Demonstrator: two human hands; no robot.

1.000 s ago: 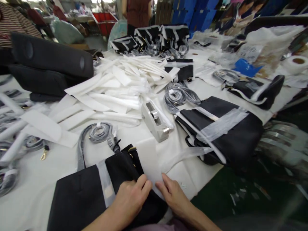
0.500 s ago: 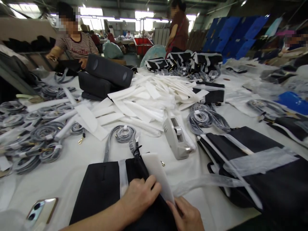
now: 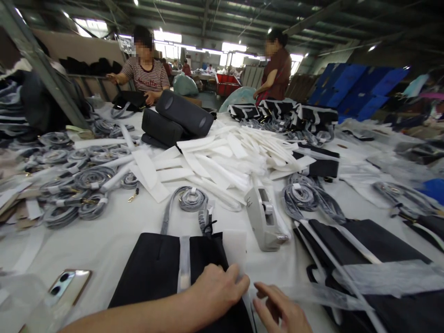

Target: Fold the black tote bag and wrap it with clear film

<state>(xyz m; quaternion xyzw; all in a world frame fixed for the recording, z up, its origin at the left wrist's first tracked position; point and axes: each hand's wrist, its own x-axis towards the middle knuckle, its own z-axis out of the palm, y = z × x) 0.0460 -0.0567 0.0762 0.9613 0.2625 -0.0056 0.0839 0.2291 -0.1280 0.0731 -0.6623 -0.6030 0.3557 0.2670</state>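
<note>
A flat black bag (image 3: 157,259) lies in front of me, with a translucent band (image 3: 185,259) across it. My left hand (image 3: 220,286) is closed over the bag's right edge, its fingertips against a white foam sheet (image 3: 235,249) that stands along that side. Just right of the edge, my right hand (image 3: 284,307) is apart from the foam, thumb and fingers spread with nothing visible between them. A wrapped, coiled strap (image 3: 193,199) lies beyond the bag's top and joins it at a black tie. The bag's lower part is hidden by my left arm.
A grey tape dispenser (image 3: 265,222) stands beyond my hands, before a heap of white foam strips (image 3: 222,162). Another wrapped black bag (image 3: 378,245) lies right, a phone (image 3: 69,289) left. Coiled straps (image 3: 93,178) crowd the left side. Two people (image 3: 147,76) work across the table.
My right hand has let go of the foam sheet and moved slightly right, its fingers opening. The foam now sits closer to the bag's edge. The view has tilted up and shifted left.
</note>
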